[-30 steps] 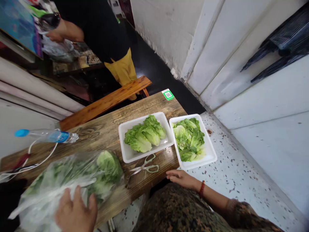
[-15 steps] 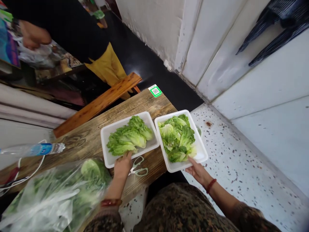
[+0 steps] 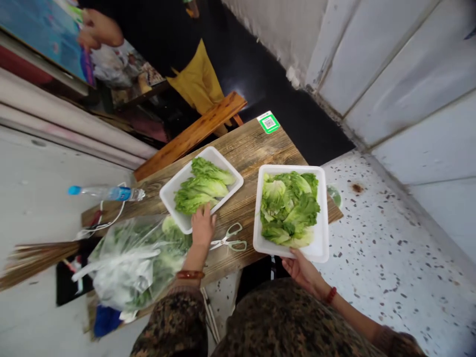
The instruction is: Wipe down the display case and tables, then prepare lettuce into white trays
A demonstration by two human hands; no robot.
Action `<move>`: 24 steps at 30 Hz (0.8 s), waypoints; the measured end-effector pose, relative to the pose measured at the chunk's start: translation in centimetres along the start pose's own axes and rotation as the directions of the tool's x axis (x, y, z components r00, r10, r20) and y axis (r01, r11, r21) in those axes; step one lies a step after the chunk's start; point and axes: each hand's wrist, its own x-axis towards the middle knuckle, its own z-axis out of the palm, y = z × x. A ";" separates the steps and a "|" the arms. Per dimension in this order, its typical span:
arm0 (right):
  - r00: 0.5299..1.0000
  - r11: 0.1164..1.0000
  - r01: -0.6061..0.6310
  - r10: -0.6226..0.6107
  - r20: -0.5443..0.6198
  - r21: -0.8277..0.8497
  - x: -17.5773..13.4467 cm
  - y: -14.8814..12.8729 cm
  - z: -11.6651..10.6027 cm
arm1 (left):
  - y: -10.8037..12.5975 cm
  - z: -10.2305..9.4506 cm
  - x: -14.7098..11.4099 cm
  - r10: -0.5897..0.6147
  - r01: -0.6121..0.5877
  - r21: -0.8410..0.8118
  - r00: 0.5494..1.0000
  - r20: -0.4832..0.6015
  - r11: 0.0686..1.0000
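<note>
Two white plastic trays lie side by side before me, a gap between them. In the left tray (image 3: 166, 197) several lettuce heads (image 3: 203, 186) lie in a row. My left hand (image 3: 203, 225) is closed over its near rim, fingertips inside beside the lettuce leaves. The right tray (image 3: 321, 243) holds a looser pile of lettuce leaves (image 3: 290, 208). My right hand (image 3: 303, 267) grips this tray's near edge, thumb on the rim and fingers underneath. Scissors (image 3: 230, 240) with pale handles lie on the table between the trays, near my left hand.
A clear plastic bag of greens (image 3: 137, 263) sits at the table's left, with a water bottle (image 3: 107, 192) and a white cable (image 3: 115, 218) behind it. A wooden bench (image 3: 193, 134) runs along the far side. Another person's hand (image 3: 100, 29) shows at upper left.
The left tray has turned counterclockwise and come apart from the right tray, with my left hand on its rim. The right tray has turned slightly in my right hand. My view has shifted left.
</note>
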 end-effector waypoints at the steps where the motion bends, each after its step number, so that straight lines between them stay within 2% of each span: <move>1: 1.000 1.000 -0.006 0.006 -0.009 -0.004 0.1 0.4 0.3 | 0.0 0.2 -1.2 0.043 -0.046 -0.033 0.997 -0.069 0.998; 2: 1.000 1.000 -0.015 0.015 -0.023 -0.004 0.3 0.9 0.7 | 0.1 0.4 -2.3 0.114 -0.122 -0.063 0.986 -0.124 0.991; 4: 0.999 1.000 -0.029 0.029 -0.044 0.008 0.4 2.1 1.8 | 0.2 0.8 -4.5 0.248 -0.262 -0.076 0.955 -0.162 0.962; 7: 0.998 0.999 -0.040 0.042 -0.049 0.036 0.6 3.9 3.7 | 0.0 1.6 -6.5 0.302 -0.316 -0.070 0.940 -0.159 0.946; 11: 0.996 0.998 0.022 -0.018 -0.082 0.053 0.9 5.7 5.4 | -0.5 2.4 -7.5 0.358 -0.367 -0.069 0.926 -0.120 0.928; 16: 0.997 0.998 0.009 -0.004 -0.083 0.057 1.3 8.1 6.4 | -0.9 4.3 -8.7 0.494 -0.495 -0.083 0.869 -0.035 0.865; 21: 0.995 0.997 -0.064 0.067 -0.079 0.042 1.5 10.2 6.9 | -0.6 7.2 -9.0 0.374 -0.368 -0.156 0.927 0.011 0.917; 24: 0.994 0.998 -0.069 0.069 -0.084 0.001 1.4 10.5 6.7 | -0.5 7.4 -8.3 0.375 -0.361 -0.180 0.925 0.053 0.915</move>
